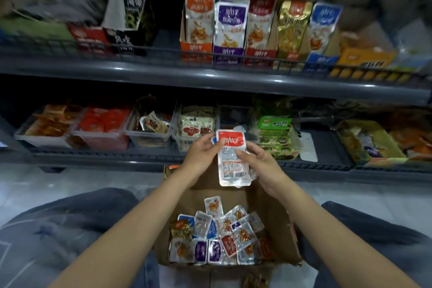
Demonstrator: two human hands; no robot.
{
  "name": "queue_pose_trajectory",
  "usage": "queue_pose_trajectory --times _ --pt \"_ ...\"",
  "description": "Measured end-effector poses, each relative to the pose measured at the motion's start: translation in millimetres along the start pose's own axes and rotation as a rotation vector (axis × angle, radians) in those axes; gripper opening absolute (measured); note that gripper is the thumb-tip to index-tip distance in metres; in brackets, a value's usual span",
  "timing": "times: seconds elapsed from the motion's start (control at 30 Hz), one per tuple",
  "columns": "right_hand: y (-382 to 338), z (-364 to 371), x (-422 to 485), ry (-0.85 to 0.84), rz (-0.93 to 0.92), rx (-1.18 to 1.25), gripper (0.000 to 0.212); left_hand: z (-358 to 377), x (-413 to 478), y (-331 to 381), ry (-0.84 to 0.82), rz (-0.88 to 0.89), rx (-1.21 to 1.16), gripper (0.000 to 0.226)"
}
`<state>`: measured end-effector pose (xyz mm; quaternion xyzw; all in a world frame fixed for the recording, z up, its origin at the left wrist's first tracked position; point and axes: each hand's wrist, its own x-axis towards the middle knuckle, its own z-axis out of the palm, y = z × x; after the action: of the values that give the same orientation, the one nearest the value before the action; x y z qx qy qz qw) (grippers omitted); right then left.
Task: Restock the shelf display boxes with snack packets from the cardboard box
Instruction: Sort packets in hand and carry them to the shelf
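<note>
Just above the open brown cardboard box (266, 203), both hands hold a small stack of flat silver snack packets with red tops (231, 159), its barcode side turned to the camera; the left hand (201, 155) pinches the stack's upper left edge with curled fingers; the right hand (258, 162) pinches its right side, fingertips laid on the printed face. A blue-edged packet (214, 140) peeks out behind the stack's upper left corner, so the bundle may be mixed.

At the bottom of the box lies a loose heap of small foil packets (217, 236) in red, purple, blue, orange and gold. Well above and beyond the box, on the grey upper shelf (140, 70), stands a row of tall card display boxes; the dark red display box (261, 28) looks the likeliest home for the red tops, though the print is too blurred to be sure.

The step in hand seems to be squaring and sorting the bundle before it goes up. It should go best with the packets tapped flush along one long edge, all faces turned one way; the blue stray is better dropped back into the box. The slick foil will slide, so a firm pinch across the whole thickness matters; the stack should then go in upright behind those already showing.
</note>
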<state>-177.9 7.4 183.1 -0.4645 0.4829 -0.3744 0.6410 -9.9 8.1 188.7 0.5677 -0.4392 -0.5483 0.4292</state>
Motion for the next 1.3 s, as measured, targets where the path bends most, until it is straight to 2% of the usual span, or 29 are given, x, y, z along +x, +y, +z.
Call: queue_pose_trajectory --times 0.1,0.23,0.3,0.4,0.5,0.6,0.67,0.77,0.93,1.03,1.13,1.3 --pt "-23 9 -1 0.107 -0.108 -0.012 0.026 -1 -10 25 0.04 0.086 -0.018 0.05" --pt "-49 20 0 0.149 -0.186 -0.064 0.038 -1 -22 49 -0.03 0.272 0.147 0.04" --pt "-61 28 -1 0.112 -0.207 -0.085 0.039 -2 -25 60 -0.07 0.245 0.173 0.042" --pt "-74 43 -3 0.016 -0.198 -0.087 0.035 -4 -27 78 -0.132 0.17 0.079 0.048" --pt "-82 52 -5 -0.076 -0.172 -0.095 0.044 -10 -27 92 -0.164 0.065 -0.057 0.04" --pt "-93 50 -7 -0.036 -0.193 -0.204 0.036 -19 -24 94 -0.18 -0.055 -0.145 0.036" --pt "-100 45 -5 0.023 -0.304 -0.301 0.026 -24 -25 96 -0.193 -0.091 -0.22 0.03" --pt "-112 35 -3 0.085 -0.439 -0.449 0.047 -26 -28 104 -0.232 -0.06 -0.251 0.024" --pt "-140 23 -3 -0.03 -0.365 -0.261 0.068 -23 -23 121 -0.243 0.015 -0.176 0.024" --pt "-154 13 0 0.02 -0.343 -0.243 0.073 -19 -20 131 -0.287 0.052 -0.154 0.034" --pt "-164 4 3 0.053 -0.288 -0.147 0.073 -16 -13 139 -0.313 0.061 -0.158 0.036" --pt "-176 -11 9 -0.04 -0.184 0.104 0.059 -6 1 154 -0.354 0.105 -0.132 0.046"
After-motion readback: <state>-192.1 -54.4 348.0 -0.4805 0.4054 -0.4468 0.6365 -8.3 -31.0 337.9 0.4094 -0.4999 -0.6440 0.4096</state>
